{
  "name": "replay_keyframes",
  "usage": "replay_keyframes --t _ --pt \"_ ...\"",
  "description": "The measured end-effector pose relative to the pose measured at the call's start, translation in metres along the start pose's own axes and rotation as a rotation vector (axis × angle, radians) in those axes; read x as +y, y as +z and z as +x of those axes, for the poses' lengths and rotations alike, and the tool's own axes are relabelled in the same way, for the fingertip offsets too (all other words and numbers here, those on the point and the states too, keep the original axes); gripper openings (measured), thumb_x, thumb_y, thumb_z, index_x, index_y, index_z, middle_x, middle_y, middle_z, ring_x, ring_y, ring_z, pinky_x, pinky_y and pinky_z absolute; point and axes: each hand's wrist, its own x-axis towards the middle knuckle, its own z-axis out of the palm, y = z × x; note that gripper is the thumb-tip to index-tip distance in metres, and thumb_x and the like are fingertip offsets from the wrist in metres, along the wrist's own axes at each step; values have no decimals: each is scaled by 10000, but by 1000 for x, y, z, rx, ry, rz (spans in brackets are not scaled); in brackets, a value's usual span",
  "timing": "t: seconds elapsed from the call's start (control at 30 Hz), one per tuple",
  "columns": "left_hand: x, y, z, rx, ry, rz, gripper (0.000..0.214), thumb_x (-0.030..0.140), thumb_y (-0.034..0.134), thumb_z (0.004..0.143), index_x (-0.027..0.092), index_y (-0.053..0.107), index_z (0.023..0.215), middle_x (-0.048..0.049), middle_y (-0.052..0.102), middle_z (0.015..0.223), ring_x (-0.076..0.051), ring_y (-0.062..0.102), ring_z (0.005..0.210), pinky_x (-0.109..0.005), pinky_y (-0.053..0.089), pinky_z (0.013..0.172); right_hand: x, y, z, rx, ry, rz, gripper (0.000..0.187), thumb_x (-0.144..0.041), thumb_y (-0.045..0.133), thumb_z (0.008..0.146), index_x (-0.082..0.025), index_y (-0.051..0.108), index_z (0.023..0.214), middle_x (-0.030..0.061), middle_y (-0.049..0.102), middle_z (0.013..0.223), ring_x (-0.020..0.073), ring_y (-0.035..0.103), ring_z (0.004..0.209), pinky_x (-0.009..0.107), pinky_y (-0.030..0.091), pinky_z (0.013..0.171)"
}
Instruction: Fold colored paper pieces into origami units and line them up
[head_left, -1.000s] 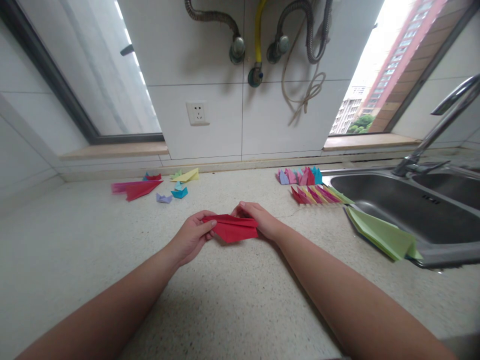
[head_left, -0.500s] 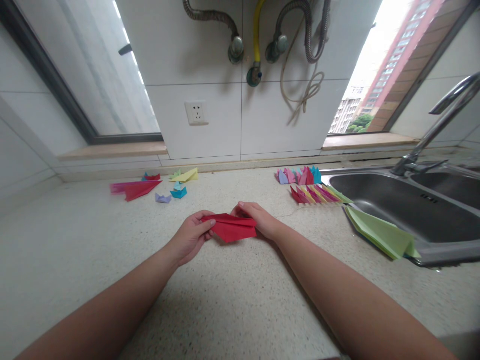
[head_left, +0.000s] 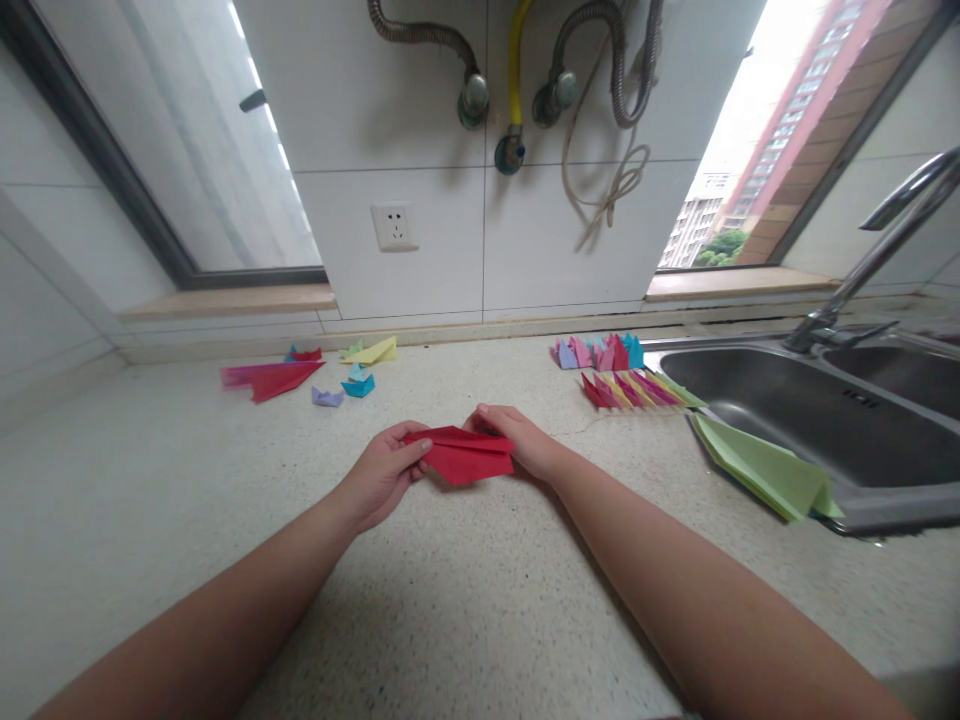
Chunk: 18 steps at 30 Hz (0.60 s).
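A folded piece of red paper [head_left: 463, 457] rests on the speckled countertop [head_left: 450, 600] in the middle of the view. My left hand [head_left: 382, 474] pinches its left tip between thumb and fingers. At the other end, my right hand [head_left: 516, 440] is closed on the paper, fingers curled over its top edge. Both forearms reach in from the bottom of the frame.
Folded paper shapes lie at the back left: a red one [head_left: 274, 377], a yellow one [head_left: 373, 351], small blue and purple ones. A row of coloured folded pieces [head_left: 626, 372] sits by the steel sink [head_left: 810, 420]. Green paper [head_left: 765, 470] overhangs the sink's rim. A tap [head_left: 870, 260] stands at right.
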Motion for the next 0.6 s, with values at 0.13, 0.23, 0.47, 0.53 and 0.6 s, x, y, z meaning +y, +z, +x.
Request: replay_keyframes --t 0.13,0.23,0.47,0.53,0.6 --pt "-1 0 0 1 3 2 224 224 770 759 136 658 932 -29 639 749 -65 511 584 -180 365 539 0 1 -1 1 -3 10 509 -590 493 896 -130 681 787 48 630 695 133 499 612 271 364 614" --pt "-1 0 0 1 9 8 215 232 764 771 137 655 929 -25 633 738 -65 508 582 -178 355 531 3 0 0 4 -10 29 498 -583 500 901 -129 676 796 40 625 693 130 499 607 269 365 615" --pt "0 1 0 1 25 17 190 239 743 803 140 650 936 -15 621 724 -60 501 576 -173 344 523 7 0 2 4 9 72 489 -591 533 885 -128 662 794 31 630 697 126 503 609 270 371 626" --pt "0 1 -1 5 27 24 188 244 740 808 143 651 940 -11 619 719 -59 501 575 -171 343 523 6 1 1 3 17 96 484 -586 546 879 -128 652 766 30 629 685 126 503 600 274 371 629" --pt "0 0 -1 12 25 29 190 253 740 810 144 649 938 -8 617 713 -57 498 571 -170 338 519 4 3 1 12 25 125 469 -573 572 869 -129 637 733 32 629 678 128 511 597 279 374 636"
